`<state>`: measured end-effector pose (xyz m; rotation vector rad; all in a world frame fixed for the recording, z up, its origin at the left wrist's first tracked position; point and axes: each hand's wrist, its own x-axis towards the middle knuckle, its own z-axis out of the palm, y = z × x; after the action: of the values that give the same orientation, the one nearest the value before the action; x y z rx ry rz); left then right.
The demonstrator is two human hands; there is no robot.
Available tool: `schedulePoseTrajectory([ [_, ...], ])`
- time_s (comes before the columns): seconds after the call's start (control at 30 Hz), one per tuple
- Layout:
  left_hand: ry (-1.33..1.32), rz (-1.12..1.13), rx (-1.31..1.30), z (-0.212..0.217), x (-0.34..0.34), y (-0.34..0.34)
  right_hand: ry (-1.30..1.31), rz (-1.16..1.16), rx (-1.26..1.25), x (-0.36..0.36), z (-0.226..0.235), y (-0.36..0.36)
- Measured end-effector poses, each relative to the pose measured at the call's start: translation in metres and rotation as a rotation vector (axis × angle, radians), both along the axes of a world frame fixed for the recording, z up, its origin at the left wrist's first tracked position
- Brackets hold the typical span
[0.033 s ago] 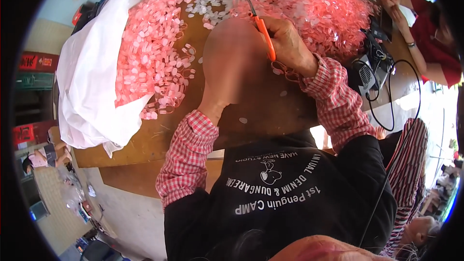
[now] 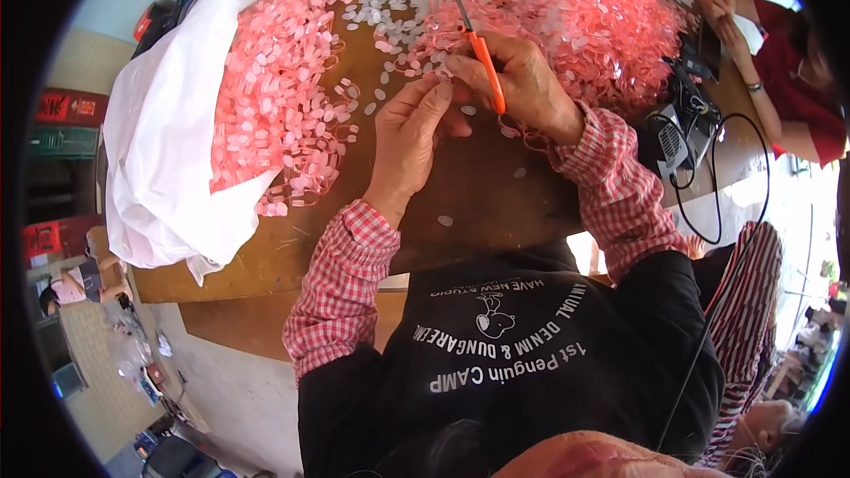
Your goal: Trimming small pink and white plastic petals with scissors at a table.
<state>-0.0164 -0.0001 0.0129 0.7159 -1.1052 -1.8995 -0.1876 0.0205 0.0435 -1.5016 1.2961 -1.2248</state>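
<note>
Head view: your right hand (image 2: 531, 93) is curled shut round the orange-handled scissors (image 2: 480, 49), fingers thru the loops, blades pointing up-left twd the far pile. Blade tips lie over the scattered pale petals; can't tell if the blades are parted or closed. Your left hand (image 2: 412, 137) sits just beside the right, fingers bent and pinched together at the tips, right by the scissor handles. Whatever it pinches is too small to make out, prob. one of the small pieces. Both sleeves are red-white check.

The wooden tabletop (image 2: 478, 204) is bare brown right in front of you, w/ a few single pale pieces (image 2: 445, 220) lying loose on it. Beyond your hands, a big heap of pink translucent pieces (image 2: 567, 0) covers the far right part. A strip of whitish pieces (image 2: 390, 9) runs between that heap and a 2nd pink heap (image 2: 274, 106) at left, which lies partly on a white plastic bag (image 2: 159, 168) draped over the tabletop's left edge.

At right, near your right elbow, a small dark device w/ a fan grille (image 2: 668, 137) sits on the tabletop, black cable (image 2: 744, 177) looping off it. Another person's forearm (image 2: 744, 62) in a red top reaches in from the upper right, well apart from your hands.
</note>
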Motion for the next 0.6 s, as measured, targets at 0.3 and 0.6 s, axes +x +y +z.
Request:
schedulePoseTrajectory([
  [0.3, 0.191, 0.11, 0.028, -0.006, 0.005, -0.01, 0.764, -0.054, -0.266, -0.012, 0.003, 0.01],
  [0.6, 0.004, 0.289, -0.115, -0.002, 0.0, -0.008, 0.914, -0.089, -0.306, 0.004, 0.003, 0.02],
])
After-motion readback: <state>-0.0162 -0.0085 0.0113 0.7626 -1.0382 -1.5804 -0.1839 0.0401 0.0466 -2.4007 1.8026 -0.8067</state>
